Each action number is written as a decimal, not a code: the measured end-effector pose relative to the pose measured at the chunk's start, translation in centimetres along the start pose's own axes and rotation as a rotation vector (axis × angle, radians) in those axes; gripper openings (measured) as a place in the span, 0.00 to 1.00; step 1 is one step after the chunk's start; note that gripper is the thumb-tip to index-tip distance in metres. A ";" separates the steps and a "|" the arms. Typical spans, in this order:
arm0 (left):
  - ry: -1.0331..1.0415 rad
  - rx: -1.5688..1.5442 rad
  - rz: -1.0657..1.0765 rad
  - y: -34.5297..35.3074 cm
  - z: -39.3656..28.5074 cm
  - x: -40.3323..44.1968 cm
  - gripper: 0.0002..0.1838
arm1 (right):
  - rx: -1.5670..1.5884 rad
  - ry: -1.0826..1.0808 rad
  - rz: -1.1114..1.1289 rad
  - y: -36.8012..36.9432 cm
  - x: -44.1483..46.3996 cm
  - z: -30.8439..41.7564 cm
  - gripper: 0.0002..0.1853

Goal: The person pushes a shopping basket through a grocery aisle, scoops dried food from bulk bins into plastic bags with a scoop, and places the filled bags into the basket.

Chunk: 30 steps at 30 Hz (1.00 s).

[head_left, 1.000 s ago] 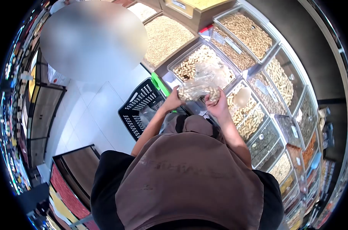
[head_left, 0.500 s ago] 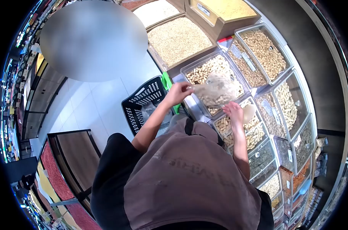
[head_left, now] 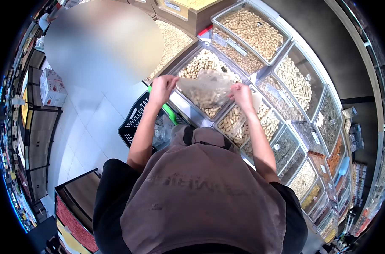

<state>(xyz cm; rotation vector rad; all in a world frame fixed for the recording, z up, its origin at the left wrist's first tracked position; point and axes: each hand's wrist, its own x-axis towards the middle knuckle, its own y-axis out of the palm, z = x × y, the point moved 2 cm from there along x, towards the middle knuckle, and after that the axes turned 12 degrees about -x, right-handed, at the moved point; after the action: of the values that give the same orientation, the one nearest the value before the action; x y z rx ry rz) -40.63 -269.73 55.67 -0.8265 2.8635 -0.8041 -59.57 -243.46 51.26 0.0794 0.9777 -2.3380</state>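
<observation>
The person's left hand (head_left: 163, 89) and right hand (head_left: 242, 96) – fingers pinching opposite sides – hold a clear bag (head_left: 207, 81) upper centre, over an open bin (head_left: 228, 62) (peanuts (head_left: 204, 100) show through). Black basket (head_left: 132, 122) left of centre.

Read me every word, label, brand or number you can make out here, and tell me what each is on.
No text here reads clearly.
Brown garment: faded, distorted lettering, not legible.
White bin labels: print too small.
Wooden bin, front label: too small.
White carton: markings too small and blurred.
</observation>
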 end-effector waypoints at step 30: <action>0.765 -0.562 -0.228 -9.7 -22.0 3.4 0.12 | 0.483 -0.609 -0.732 -21.1 -7.4 15.8 0.14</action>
<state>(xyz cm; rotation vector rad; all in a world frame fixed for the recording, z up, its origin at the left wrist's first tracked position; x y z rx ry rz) -43.03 -268.19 79.77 -1.1003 3.8320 -0.3561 -62.39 -238.62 78.10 -0.8812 0.1164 -2.9086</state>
